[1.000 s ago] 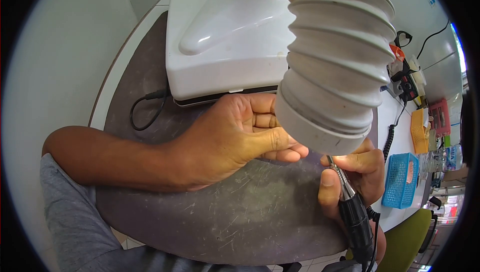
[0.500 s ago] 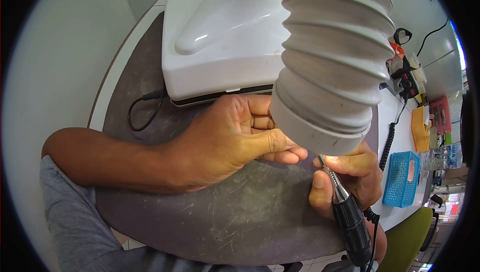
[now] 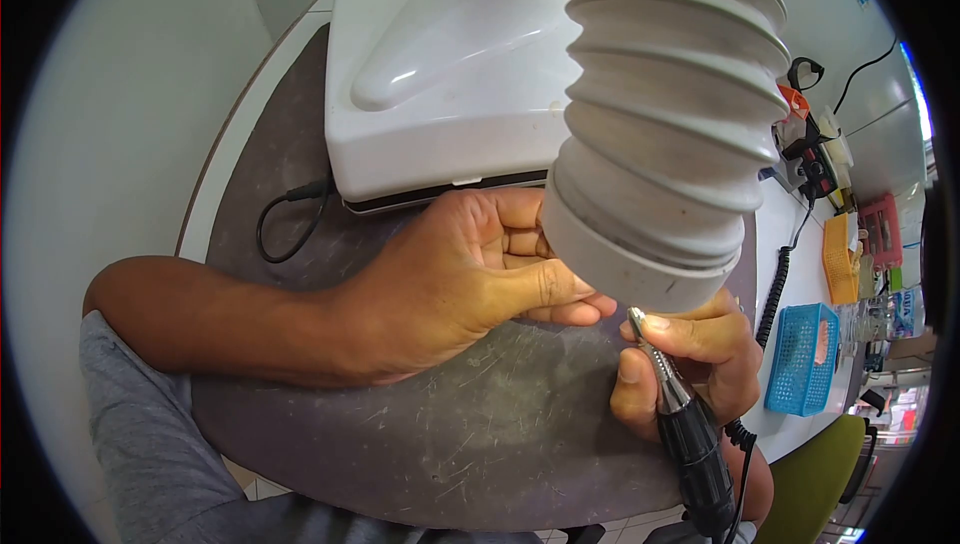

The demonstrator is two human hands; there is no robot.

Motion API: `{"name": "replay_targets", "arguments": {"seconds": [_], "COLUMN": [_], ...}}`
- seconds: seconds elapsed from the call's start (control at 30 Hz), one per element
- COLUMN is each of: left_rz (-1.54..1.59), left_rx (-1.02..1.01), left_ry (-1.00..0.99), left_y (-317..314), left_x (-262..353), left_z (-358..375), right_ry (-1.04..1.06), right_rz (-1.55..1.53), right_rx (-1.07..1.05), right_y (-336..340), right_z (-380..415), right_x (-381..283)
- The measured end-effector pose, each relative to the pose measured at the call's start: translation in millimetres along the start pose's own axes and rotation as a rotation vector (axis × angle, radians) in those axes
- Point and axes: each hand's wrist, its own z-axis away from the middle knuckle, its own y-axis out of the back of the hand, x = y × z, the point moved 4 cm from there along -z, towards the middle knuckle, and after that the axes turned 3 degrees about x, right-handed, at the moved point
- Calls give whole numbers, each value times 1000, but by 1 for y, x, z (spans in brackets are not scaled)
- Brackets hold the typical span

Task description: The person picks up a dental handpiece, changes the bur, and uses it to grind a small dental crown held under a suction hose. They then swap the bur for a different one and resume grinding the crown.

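Observation:
My right hand (image 3: 695, 364) grips a black and silver rotary handpiece (image 3: 690, 444), its metal tip pointing up and left beneath the hose's rim. A coiled black cord runs from beside it. To its left, my left hand (image 3: 510, 269) has its fingers curled, thumb over the fingers. The white ribbed suction hose (image 3: 670, 124) hangs over both hands and hides some fingertips, so anything pinched in my left hand cannot be made out. Both hands are above the scratched grey mat (image 3: 480, 434).
A white machine housing (image 3: 450, 74) stands behind my left hand. Along the right side are a blue basket (image 3: 803, 359), a yellow basket (image 3: 842, 257), a coiled cable (image 3: 775, 294) and a green chair (image 3: 815, 474). A black cord (image 3: 262, 229) loops at the left.
My right hand and the handpiece have shifted slightly left, and the handpiece's tip shows more below the hose. My left hand has stayed nearly in place.

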Motion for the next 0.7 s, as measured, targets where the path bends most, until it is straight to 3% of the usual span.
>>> {"name": "replay_targets", "arguments": {"seconds": [0.7], "left_rz": [18], "left_rx": [-11], "left_ry": [-34], "left_y": [1], "left_x": [2], "left_z": [1], "right_ry": [-10], "right_rz": [-9], "right_rx": [1], "right_y": [-1], "right_z": [1], "right_x": [0]}}
